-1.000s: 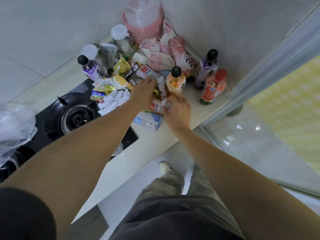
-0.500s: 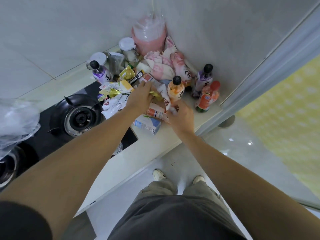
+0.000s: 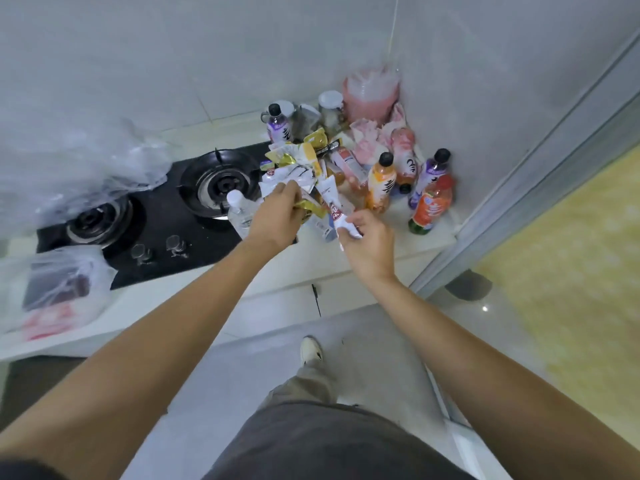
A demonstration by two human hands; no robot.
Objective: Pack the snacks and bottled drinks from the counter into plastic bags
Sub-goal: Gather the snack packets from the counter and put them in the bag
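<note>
A heap of snack packets (image 3: pixel 298 164) lies on the white counter (image 3: pixel 381 251) beside the stove. My left hand (image 3: pixel 277 220) grips a bunch of white and gold packets (image 3: pixel 308 206) lifted off the heap. My right hand (image 3: pixel 367 244) holds a white packet with red print (image 3: pixel 334 211). Behind stand an orange drink bottle (image 3: pixel 379 183), a purple-label bottle (image 3: pixel 431 174), a red-label bottle (image 3: pixel 431 209) and another purple bottle (image 3: pixel 277 124) at the back. A clear water bottle (image 3: pixel 239 211) lies under my left hand. A filled plastic bag (image 3: pixel 59 289) sits at the left.
A black gas stove (image 3: pixel 166 209) with two burners fills the counter's left. A crumpled clear plastic bag (image 3: pixel 79 168) hovers over it. A pink bag (image 3: pixel 372 95), jars and pink packets crowd the back corner. A sliding door frame (image 3: pixel 519 209) bounds the right.
Both hands have pulled back from the heap toward me, each lifting packets off it. The view has widened to the left, showing the second burner and the filled bag.
</note>
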